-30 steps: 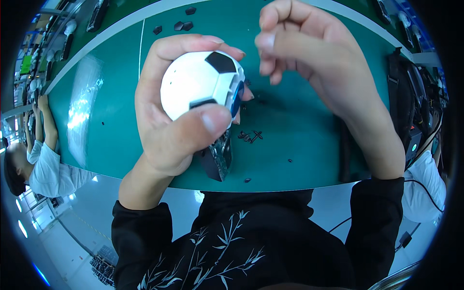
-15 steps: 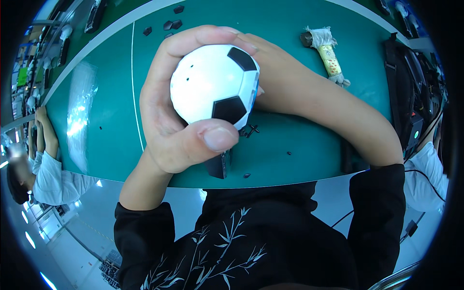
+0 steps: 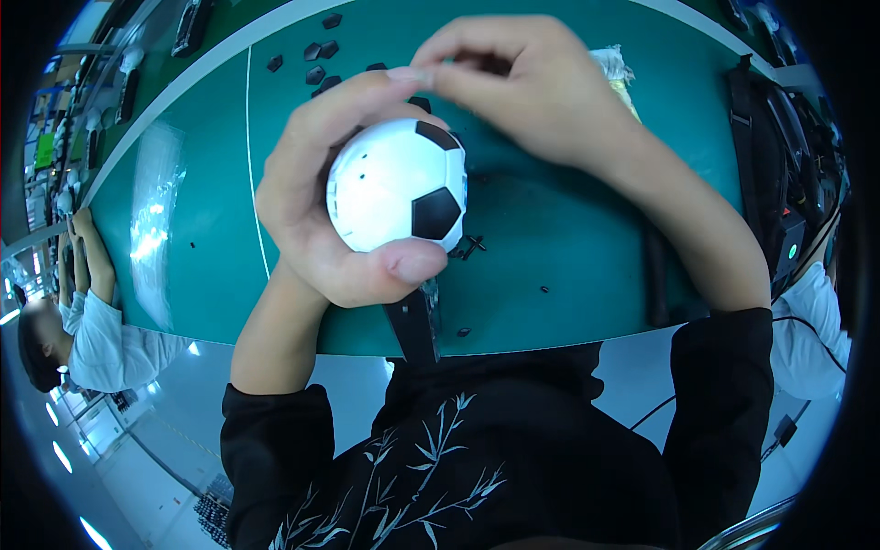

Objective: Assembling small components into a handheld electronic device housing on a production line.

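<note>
Ball [image 3: 380,188] lies leftward of your right hand [image 3: 550,96], toward near edge of table [image 3: 573,307]; left hand [image 3: 298,202] wraps it, right curls, can't tell if pinching.

And there's no lettering to be read anywhere here! Over at the right edge of the frame, a small round pale-green mark [image 3: 793,250] sits on a black boxy object [image 3: 786,265], too tiny to make out; far left, a bright green rectangle [image 3: 44,150] is just as illegible.
</note>
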The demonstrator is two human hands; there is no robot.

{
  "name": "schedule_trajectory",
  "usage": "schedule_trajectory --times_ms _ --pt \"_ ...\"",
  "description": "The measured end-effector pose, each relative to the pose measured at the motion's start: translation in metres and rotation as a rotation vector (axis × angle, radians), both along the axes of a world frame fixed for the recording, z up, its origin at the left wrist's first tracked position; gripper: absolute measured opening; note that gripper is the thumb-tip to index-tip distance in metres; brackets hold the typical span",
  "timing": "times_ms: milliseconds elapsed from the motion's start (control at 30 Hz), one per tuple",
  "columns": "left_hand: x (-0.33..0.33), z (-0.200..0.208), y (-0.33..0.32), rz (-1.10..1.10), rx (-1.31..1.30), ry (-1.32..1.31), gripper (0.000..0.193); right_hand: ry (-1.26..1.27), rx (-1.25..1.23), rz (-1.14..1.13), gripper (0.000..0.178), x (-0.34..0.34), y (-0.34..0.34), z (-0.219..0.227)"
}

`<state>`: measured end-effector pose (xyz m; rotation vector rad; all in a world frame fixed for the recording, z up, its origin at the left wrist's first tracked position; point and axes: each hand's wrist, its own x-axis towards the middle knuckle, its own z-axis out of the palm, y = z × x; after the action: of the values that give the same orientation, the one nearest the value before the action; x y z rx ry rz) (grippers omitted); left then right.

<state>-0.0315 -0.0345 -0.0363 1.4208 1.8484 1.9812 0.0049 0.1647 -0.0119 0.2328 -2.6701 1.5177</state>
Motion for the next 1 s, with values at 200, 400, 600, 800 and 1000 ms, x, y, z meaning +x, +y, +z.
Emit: schedule_trajectory --times_ms 200,400,600,800,1000 --pt "-0.002 0.005 -0.001 -0.051 0.058 -0.489 0.049 -0.210 -0.645 -0.125 0.012 -0.002 0.005 0.014" --pt "-0.003 0.007 -0.001 -0.073 -0.001 -0.881 0.044 -0.184 -0.654 -0.110 0.015 0.020 -0.010 0.039" --pt "0.014 0.015 0.009 0.087 -0.066 -0.862 0.039 0.058 -0.392 0.072 0.014 0.039 -0.014 0.027" --pt "0.014 0.016 0.009 0.133 -0.065 -0.886 0.038 0.148 -0.243 0.180 0.020 0.039 -0.016 0.024" --pt "0.015 0.026 0.008 0.112 -0.122 -0.921 0.039 -0.091 -0.512 0.069 0.034 0.038 -0.023 0.016"
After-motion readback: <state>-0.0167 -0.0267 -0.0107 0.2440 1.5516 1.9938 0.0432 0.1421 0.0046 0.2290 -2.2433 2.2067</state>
